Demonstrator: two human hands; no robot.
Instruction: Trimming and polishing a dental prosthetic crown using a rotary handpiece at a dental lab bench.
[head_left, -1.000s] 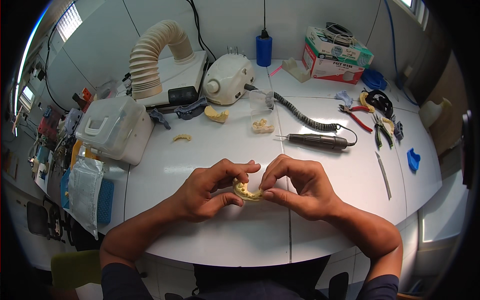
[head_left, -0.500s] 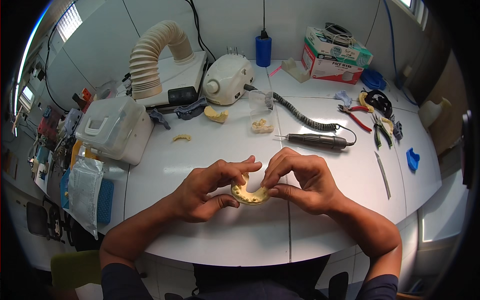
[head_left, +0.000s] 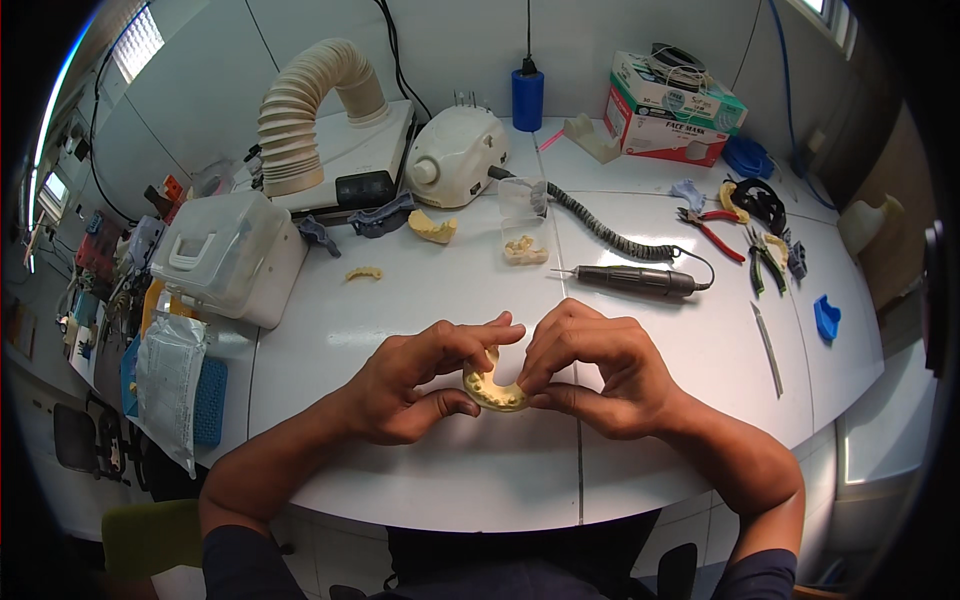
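A yellow, horseshoe-shaped dental model (head_left: pixel 497 398) is held between both hands above the near part of the white table. My left hand (head_left: pixel 425 380) pinches its left arm, thumb at the outer edge and fingers over the inner side. My right hand (head_left: pixel 605 370) grips its right end between thumb and fingertips, covering that part. Small tooth-like bumps show along the curve. Beyond my right hand lies a dark rotary handpiece (head_left: pixel 635 281) with a thin bur, its coiled cord running back to a white control unit (head_left: pixel 458 155).
At left stand a clear-lidded box (head_left: pixel 225 255) and a ribbed hose (head_left: pixel 300 120). A yellow model piece (head_left: pixel 432 228) and a small clear box (head_left: pixel 525 245) lie further back. Red pliers (head_left: pixel 715 235), green pliers (head_left: pixel 766 268) and a knife (head_left: pixel 767 350) lie at right.
My right thumb and fingers have shifted slightly left along the dental model, covering more of its right end. My left hand has hardly moved.
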